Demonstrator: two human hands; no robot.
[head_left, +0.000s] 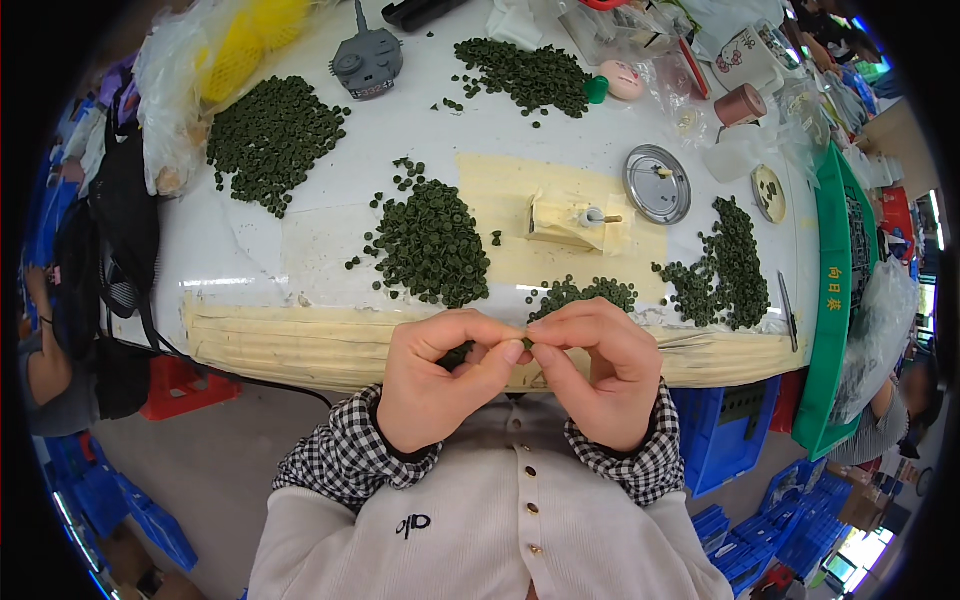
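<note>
My left hand (432, 378) and my right hand (606, 372) meet at the table's near edge, thumbs and forefingers pinched together. Between the fingertips is a small green round part (527, 343), mostly hidden by them. More dark green shows behind the curled fingers of my left hand; whether it is held there I cannot tell. Just beyond my hands lies a small heap of dark green wheel-like parts (585, 292). A larger pile of the same parts (432, 245) spreads to the left. Farther off stands a tape-covered block (565, 222) with a small metal pin on top.
Other green part piles lie at far left (272, 142), far middle (527, 75) and right (735, 265). A grey model turret (367, 65) stands at the back. On the right are a round metal tin (657, 184), a pen-like tool (788, 312) and a green crate (832, 300).
</note>
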